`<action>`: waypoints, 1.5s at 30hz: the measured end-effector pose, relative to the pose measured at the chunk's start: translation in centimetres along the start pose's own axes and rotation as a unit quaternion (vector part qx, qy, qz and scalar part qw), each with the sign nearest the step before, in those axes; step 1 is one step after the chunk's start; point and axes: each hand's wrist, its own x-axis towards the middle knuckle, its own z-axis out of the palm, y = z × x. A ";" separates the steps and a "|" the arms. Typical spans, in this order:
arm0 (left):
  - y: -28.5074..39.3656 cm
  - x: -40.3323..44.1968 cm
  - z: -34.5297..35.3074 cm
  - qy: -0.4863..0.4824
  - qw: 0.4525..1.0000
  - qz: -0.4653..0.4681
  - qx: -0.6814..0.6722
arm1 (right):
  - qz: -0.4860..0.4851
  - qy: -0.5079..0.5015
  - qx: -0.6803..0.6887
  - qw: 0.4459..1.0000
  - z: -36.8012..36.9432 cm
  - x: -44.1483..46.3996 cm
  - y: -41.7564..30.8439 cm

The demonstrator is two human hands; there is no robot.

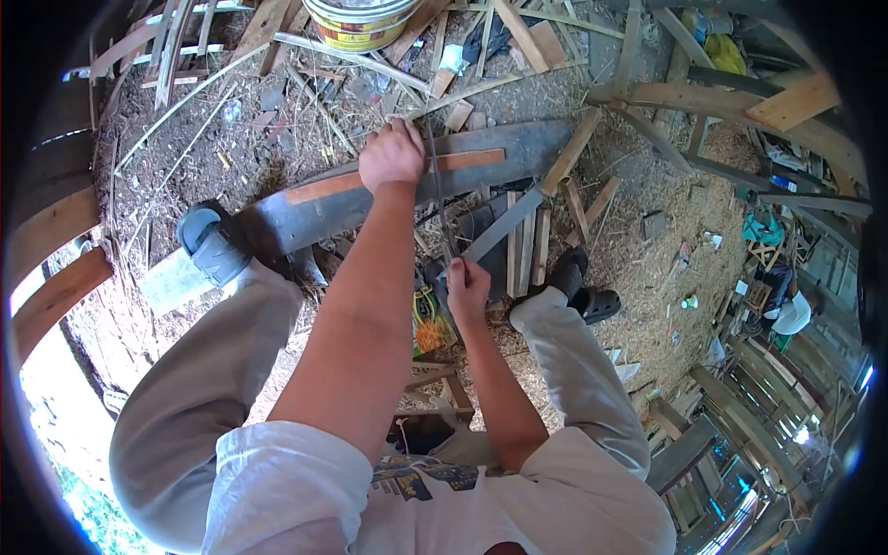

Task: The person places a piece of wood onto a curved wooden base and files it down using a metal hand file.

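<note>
A long, thin, dark blade-like strip runs between my two hands, seen almost edge-on, so its exact kind is unclear. My left hand is closed at its far end, with the knuckles up. Nearer my body, my right hand is closed round its near end, thumb on top. The strip crosses over a reddish-brown wooden slat, which lies along a wide grey board. Beside my right hand, a narrow grey plank slants up to the right.
My dark shoe is at the board's left end. A yellow-and-white bucket stands at the far side among scrap wood. Short wood pieces lie right of centre. Curved timbers cross the upper right, and shavings cover the ground.
</note>
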 end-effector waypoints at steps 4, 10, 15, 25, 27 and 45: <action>-0.1 -0.5 0.4 0.003 1.000 0.000 -0.006 | 0.024 -0.025 0.008 0.999 0.2 3.3 0.1; 0.2 -0.3 0.2 -0.002 1.000 -0.011 0.005 | 0.006 0.003 -0.015 1.000 -0.4 -1.5 3.1; -0.2 -0.3 0.3 -0.011 1.000 0.004 0.000 | 0.028 0.021 0.057 0.998 2.0 2.3 -2.8; -0.3 -0.7 0.5 0.040 0.999 0.016 -0.023 | -0.051 -0.004 0.118 0.992 0.2 8.0 -9.5; -0.5 -0.8 0.7 0.046 0.999 0.018 -0.023 | -0.041 -0.003 0.127 0.991 0.5 7.9 -9.4; -1.4 -2.9 1.1 0.145 0.988 0.051 0.033 | 0.011 -0.061 0.138 0.988 -0.9 2.9 -3.7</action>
